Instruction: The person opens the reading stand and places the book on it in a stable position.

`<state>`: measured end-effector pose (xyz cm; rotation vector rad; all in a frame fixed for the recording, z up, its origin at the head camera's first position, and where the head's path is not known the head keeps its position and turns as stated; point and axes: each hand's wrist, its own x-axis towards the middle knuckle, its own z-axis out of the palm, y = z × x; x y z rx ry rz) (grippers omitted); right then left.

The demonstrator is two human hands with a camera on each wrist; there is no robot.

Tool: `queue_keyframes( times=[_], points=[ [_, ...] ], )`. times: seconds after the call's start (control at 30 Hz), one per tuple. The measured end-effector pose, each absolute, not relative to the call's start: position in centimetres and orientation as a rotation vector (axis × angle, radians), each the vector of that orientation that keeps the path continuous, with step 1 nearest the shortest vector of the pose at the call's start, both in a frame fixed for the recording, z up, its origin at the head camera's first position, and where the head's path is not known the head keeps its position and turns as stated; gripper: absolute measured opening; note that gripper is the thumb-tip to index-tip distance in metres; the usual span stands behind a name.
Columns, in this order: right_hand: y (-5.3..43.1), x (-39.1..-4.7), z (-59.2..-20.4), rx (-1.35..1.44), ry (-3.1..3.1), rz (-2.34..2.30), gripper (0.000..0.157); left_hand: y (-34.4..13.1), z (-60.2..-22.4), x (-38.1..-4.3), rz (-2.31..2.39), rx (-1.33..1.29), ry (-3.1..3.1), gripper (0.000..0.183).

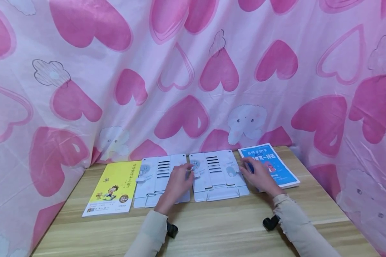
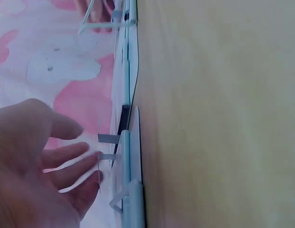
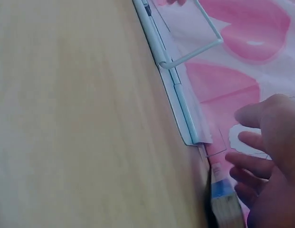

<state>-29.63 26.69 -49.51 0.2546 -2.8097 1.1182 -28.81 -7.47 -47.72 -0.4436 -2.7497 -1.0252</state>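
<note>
Two white folding book stands lie side by side on the table, the left stand [image 1: 154, 189] and the right stand [image 1: 213, 175], both with slotted backs and a wire prop at the front. My left hand [image 1: 180, 182] hovers around the gap between them. Its fingers are loosely bent beside small page clips [image 2: 108, 138] that jut from the stands, as the left wrist view shows. Over the right edge of the right stand, my right hand [image 1: 258, 175] has its fingers relaxed and apart. Nothing shows in its grasp in the right wrist view, where that hand [image 3: 266, 156] is near the stand's corner.
A yellow picture-covered book [image 1: 112, 185] lies left of the stands, partly under the left one's edge. The thick blue book [image 1: 283, 175] is at the right, partly behind my right hand. A pink heart-patterned curtain [image 1: 180, 71] hangs along the back of the wooden table [image 1: 218, 228].
</note>
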Motion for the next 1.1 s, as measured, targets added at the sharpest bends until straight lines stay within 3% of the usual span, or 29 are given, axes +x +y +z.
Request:
queue_keyframes(
  times=[0.33,0.57,1.1],
  points=[
    [26.6,-29.7,-50.0,0.331,-2.865,1.111,0.058,-7.1,-47.8,-29.1,-0.919,-0.391,-2.945,0.053],
    [26.5,-29.6,-50.0,0.379,-2.892,1.116,0.057,-7.2,-48.2,-28.9,-1.055,-0.461,-2.875,0.051],
    [27.1,-29.6,-49.0,0.141,-2.681,1.446,0.046,-7.4,-48.0,-29.7,-1.469,-0.396,-2.591,0.043]
  ],
)
